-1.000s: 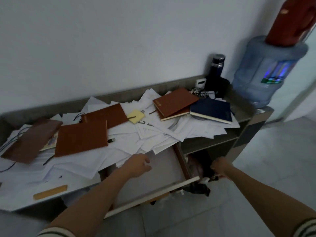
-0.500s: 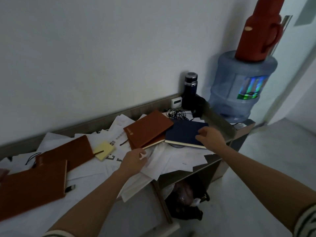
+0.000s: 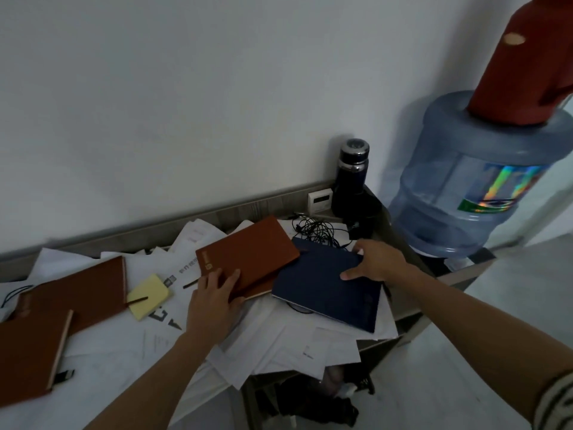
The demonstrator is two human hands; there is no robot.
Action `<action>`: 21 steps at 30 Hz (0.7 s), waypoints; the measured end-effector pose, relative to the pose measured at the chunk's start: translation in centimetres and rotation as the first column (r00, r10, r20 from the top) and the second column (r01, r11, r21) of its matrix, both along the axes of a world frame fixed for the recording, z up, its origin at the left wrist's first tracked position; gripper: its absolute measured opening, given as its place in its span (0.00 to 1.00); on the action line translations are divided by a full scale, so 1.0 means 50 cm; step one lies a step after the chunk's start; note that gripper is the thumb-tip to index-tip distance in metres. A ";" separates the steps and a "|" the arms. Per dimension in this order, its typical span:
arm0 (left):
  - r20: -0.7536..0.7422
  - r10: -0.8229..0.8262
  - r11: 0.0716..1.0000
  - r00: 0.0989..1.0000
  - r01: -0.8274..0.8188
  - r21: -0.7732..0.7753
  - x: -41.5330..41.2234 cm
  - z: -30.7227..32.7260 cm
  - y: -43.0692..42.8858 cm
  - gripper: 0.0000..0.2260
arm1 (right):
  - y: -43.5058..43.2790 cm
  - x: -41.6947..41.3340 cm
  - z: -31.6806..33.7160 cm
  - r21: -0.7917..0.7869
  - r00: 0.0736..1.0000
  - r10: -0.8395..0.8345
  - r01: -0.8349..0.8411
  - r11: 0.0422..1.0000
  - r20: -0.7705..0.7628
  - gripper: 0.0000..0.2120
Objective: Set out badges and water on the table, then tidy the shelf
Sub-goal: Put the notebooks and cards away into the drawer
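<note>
Loose papers (image 3: 294,346) bury the shelf top (image 3: 248,209); the dark compartment beneath is hard to make out. The blue notebook (image 3: 325,293) lies at the right end, its long axis slanting towards the front right corner (little bare room around it). The right hand (image 3: 378,265) clamps its far edge, thumb on the cover. The left hand (image 3: 214,296) lies with fingers straight and together on the brown notebook (image 3: 251,252).

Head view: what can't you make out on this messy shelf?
Head view:
Red flask: top cut off by upper edge.
Papers: print too small, dim.
Under the shelf: contents lost in shadow.
Right hand: fingers hidden behind it; grip on blue notebook unclear.
</note>
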State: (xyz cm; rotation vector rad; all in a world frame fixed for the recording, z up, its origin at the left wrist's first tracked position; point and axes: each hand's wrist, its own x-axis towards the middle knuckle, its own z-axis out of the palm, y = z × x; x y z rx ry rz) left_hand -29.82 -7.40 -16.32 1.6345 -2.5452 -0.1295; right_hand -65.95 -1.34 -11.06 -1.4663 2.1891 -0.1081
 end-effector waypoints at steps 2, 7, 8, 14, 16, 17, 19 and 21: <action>0.002 0.008 1.000 1.000 -0.008 -0.028 0.001 -0.002 -0.001 0.29 | -0.011 -0.014 0.013 -0.016 0.989 -0.001 0.003 1.000 0.148 0.24; -0.012 0.028 0.999 1.000 -0.029 -0.022 0.001 -0.006 0.001 0.28 | -0.037 -0.018 0.133 -0.124 0.965 0.072 -0.042 0.991 0.251 0.15; -0.015 0.040 0.999 0.999 -0.040 0.004 0.001 -0.006 0.003 0.27 | -0.043 -0.016 0.165 -0.137 0.977 0.108 -0.083 0.987 0.184 0.14; -0.074 0.037 0.993 0.997 -0.029 0.111 0.010 0.013 0.004 0.29 | -0.070 0.005 0.352 -0.328 0.988 0.141 -0.114 0.938 0.060 0.12; -0.178 0.118 0.969 0.977 -0.074 0.235 0.006 0.035 -0.001 0.21 | -0.076 0.025 0.388 -0.414 0.950 0.131 -0.002 0.910 0.283 0.12; -0.310 0.226 0.936 0.923 -0.117 0.331 0.004 0.057 -0.004 0.17 | -0.079 0.041 0.396 -0.422 0.918 0.151 0.020 0.907 0.367 0.12; -0.601 0.570 0.774 0.560 -0.122 0.621 0.009 0.118 -0.007 0.16 | -0.090 0.089 0.392 -0.377 0.857 0.201 -0.008 0.926 0.475 0.11; -0.604 0.781 0.596 0.161 0.098 0.797 0.030 0.166 -0.010 0.23 | -0.107 0.143 0.364 -0.295 0.801 0.225 -0.064 0.953 0.555 0.13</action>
